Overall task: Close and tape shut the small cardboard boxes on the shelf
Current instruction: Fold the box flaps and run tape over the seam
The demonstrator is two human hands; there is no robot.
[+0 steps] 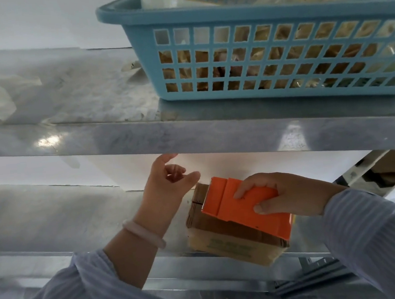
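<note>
Item: small cardboard box (235,246), flaps down, at the front edge of the lower shelf (81,225), right of its middle, one corner overhanging the edge.
On it: an orange boxy item (241,206), tilted, gripped by your right hand (285,194), thumb on its near face.
Beside it, left: your left hand (168,183), raised, fingers loosely curled, holding nothing; pale bracelet (144,233) on its wrist.
Above: blue basket (253,14) on the upper shelf (144,134), towards the right end.

Right hand (285,194) around orange box (246,213) atop cardboard box (232,246), left hand (166,186) loose alongside
</note>
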